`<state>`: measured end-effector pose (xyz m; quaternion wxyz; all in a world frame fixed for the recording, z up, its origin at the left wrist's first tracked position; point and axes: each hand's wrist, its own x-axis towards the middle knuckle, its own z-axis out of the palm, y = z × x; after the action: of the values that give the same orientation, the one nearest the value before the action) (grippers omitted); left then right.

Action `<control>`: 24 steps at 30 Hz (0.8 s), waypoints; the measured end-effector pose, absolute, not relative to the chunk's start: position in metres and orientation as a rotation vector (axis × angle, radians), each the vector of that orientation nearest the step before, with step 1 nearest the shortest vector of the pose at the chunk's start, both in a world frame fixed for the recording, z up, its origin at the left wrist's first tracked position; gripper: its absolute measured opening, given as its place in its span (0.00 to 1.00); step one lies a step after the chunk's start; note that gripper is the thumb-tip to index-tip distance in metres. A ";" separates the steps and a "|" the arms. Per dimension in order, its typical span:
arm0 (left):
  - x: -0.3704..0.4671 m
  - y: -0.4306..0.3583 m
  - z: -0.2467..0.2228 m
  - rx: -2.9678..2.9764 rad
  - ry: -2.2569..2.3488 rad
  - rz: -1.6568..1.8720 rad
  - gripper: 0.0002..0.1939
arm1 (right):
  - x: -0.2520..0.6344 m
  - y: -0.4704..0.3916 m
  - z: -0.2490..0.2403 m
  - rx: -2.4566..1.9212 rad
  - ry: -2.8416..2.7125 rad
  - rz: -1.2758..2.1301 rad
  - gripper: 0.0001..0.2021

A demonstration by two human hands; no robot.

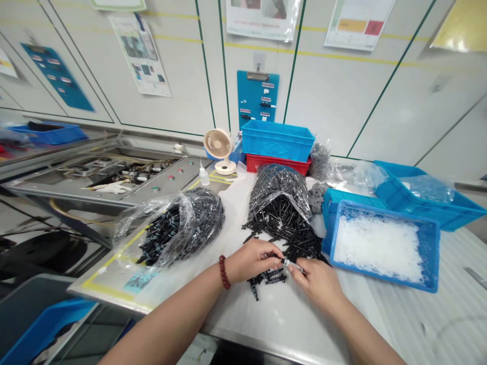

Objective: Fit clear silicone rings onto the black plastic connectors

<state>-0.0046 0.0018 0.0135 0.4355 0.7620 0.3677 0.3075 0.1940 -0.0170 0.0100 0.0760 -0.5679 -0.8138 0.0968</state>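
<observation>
My left hand (255,259), with a beaded bracelet (224,272) at the wrist, is closed on a small black rod-shaped part, mostly hidden by the fingers. My right hand (318,282) grips a light-grey, pen-like tool (293,265), whose far end meets the black part at my left fingertips. Just below the hands lies a small group of black parts with pale rings (274,277). Behind them, many black rod-shaped parts (283,220) spill out of a clear plastic bag (280,181) onto the white table (243,317).
To the right, a blue tray (438,253) holds many small translucent white rings (380,246). On the left lies another clear bag of black parts (182,225). A fan (218,144), a dropper bottle (204,175) and stacked blue (277,142) and red bins (279,165) stand behind.
</observation>
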 end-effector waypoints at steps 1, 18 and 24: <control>-0.004 0.002 0.014 1.905 0.917 0.769 0.08 | 0.194 -0.017 0.010 -1.720 -2.440 0.268 0.18; -0.004 0.001 0.013 1.904 0.882 0.778 0.08 | 0.194 -0.019 0.004 -1.537 -2.413 0.288 0.16; -0.003 0.001 0.011 1.877 0.884 0.763 0.08 | 0.195 -0.018 0.004 -1.573 -2.406 0.254 0.17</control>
<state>-0.0028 0.0006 0.0112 0.4489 0.7587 0.3573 0.3085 0.1948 -0.0184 0.0040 0.1278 -0.5407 -0.8269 0.0872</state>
